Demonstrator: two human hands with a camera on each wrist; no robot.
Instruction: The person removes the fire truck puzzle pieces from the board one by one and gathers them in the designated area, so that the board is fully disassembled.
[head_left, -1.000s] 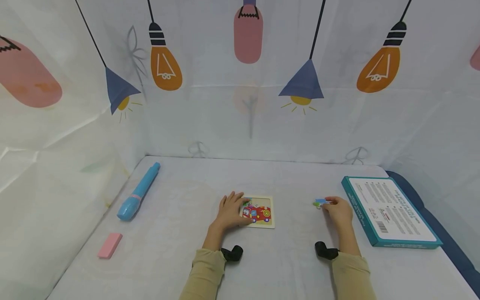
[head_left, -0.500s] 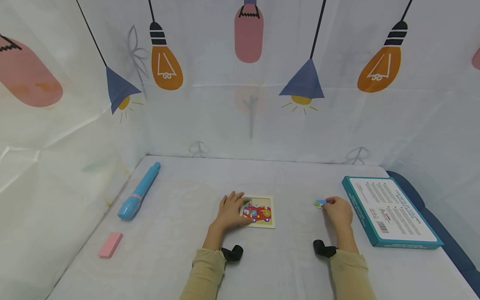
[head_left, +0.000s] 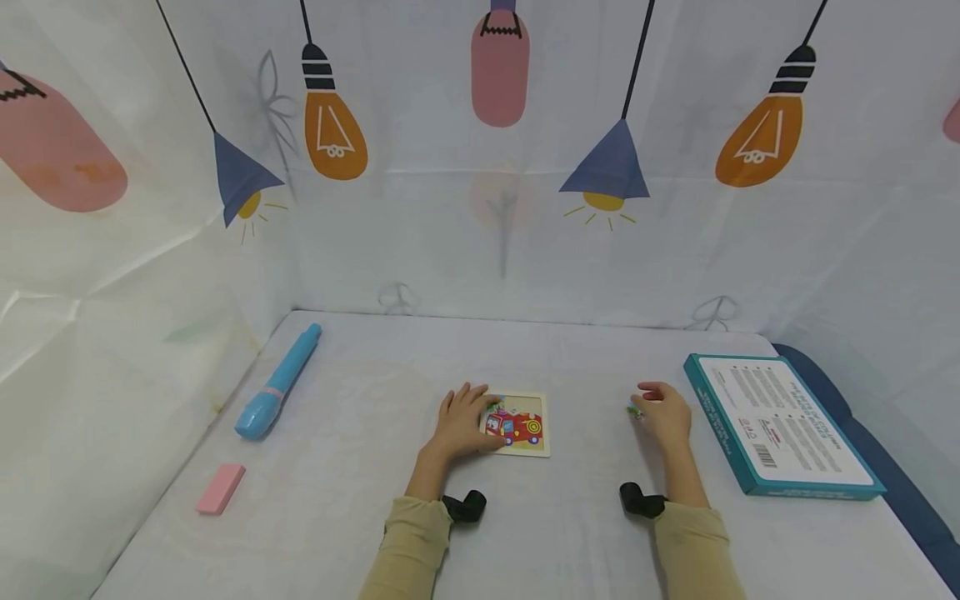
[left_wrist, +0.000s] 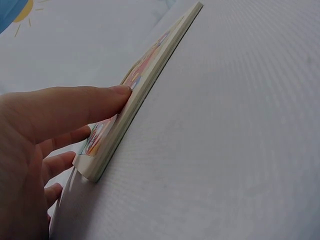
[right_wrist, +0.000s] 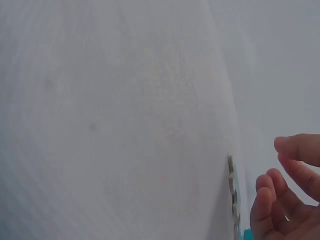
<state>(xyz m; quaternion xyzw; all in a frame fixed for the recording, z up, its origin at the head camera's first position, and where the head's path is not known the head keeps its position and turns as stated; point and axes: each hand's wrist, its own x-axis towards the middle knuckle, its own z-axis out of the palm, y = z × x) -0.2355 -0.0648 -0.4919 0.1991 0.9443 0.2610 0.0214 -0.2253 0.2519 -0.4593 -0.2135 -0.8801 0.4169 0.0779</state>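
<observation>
Head | box label (head_left: 783, 419): print illegible | left fingers (head_left: 476, 401) wide on puzzle (head_left: 519, 423) | right fingers (head_left: 660, 389) narrow

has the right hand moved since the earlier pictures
Yes: in the head view, the right hand has shifted left, away from the box, which lies where it did.

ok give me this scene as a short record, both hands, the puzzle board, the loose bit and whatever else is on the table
left hand: on the puzzle board, thumb over its near edge
right hand: above the loose puzzle part, a gap showing in the right wrist view
puzzle board: flat on the table, red vehicle picture, plain beige above it
loose puzzle part: on the table; one piece or several, cannot tell
left side: blue microphone-shaped toy, pink block
right side: teal-edged box, lying flat
</observation>
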